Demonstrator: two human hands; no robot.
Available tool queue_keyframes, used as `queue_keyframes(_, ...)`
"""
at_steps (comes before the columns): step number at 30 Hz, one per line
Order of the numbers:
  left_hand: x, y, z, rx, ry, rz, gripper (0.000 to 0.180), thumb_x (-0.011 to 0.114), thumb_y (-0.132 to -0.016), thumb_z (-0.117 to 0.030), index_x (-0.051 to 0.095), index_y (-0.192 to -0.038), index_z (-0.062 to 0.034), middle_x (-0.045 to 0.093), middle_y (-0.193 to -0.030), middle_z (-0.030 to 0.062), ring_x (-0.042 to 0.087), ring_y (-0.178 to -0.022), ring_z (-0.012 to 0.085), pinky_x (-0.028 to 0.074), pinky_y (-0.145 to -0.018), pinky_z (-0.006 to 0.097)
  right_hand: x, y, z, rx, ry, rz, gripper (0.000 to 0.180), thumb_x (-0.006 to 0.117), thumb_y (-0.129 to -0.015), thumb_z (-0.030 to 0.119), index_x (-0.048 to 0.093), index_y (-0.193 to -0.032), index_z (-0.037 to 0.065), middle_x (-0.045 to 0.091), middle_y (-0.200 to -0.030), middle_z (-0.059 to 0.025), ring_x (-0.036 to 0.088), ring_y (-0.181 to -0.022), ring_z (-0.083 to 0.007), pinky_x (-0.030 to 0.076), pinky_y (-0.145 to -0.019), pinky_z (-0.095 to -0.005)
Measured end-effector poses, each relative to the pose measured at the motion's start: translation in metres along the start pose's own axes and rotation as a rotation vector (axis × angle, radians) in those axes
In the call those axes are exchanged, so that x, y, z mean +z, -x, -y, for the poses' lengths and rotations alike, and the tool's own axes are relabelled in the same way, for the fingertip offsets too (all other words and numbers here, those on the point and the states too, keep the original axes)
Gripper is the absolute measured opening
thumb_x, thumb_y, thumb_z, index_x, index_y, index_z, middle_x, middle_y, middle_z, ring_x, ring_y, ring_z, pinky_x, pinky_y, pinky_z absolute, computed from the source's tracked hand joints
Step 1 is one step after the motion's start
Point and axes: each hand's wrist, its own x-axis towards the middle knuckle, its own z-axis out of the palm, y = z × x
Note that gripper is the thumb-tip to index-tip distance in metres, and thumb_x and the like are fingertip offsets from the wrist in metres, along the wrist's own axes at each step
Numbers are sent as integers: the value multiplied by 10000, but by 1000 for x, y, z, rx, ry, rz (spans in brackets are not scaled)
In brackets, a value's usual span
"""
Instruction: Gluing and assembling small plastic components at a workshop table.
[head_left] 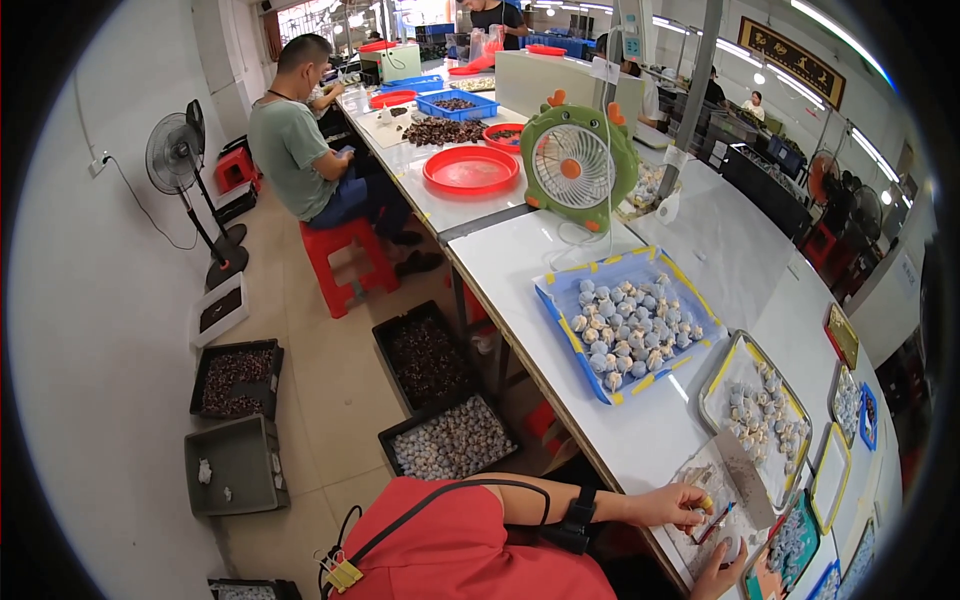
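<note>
At the table's near edge, my left hand [680, 505] is closed in a pinch, with a small yellowish bit showing at its fingertips. What it holds is too small to make out. Just below it, my right hand [718, 572] curls its fingers round a whitish round piece [733, 548]. A thin red-and-blue stick-like tool [714, 523] slants between the two hands; which hand holds it, I cannot tell. Under them lies an open cardboard box [742, 472] with a stained inside. Behind the box, a yellow-edged tray [708, 398] carries bluish-grey and cream lumps.
A blue tray [565, 345] of round bluish-grey pieces sits farther back, before a green fan [578, 165]. A red round tray [471, 170] stands beyond. A seated person [300, 140] works at left. Black crates [452, 440] are on the floor beside the table.
</note>
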Motion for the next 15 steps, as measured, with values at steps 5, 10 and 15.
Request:
queue_keyframes(5,1,2,-3,-14,-7,2,262,529,-858,-128,490,-1071,19,517,-829,5,524,-695,65,451,-652,213,0,0,1,7,-26,5,501,596,-816,342,527,-1098,-65,556,-1072,-225,518,-984,-312,407,-852,-362)
queue_keyframes(10,1,3,-6,-43,-39,-12,265,528,-862,-131,491,-1079,16,517,-839,7,523,-707,64,452,-661,210,-4,0,5,13,-38,36,501,586,-824,338,513,-1114,-63,542,-1097,-225,506,-1001,-314,397,-866,-368)
queue_keyframes(15,1,3,-7,-68,-47,-11,269,528,-864,-132,488,-1087,13,518,-854,10,526,-718,66,452,-663,207,-6,-2,2,7,-52,77,505,580,-828,334,492,-1141,-53,525,-1122,-220,489,-1027,-316,387,-875,-364)
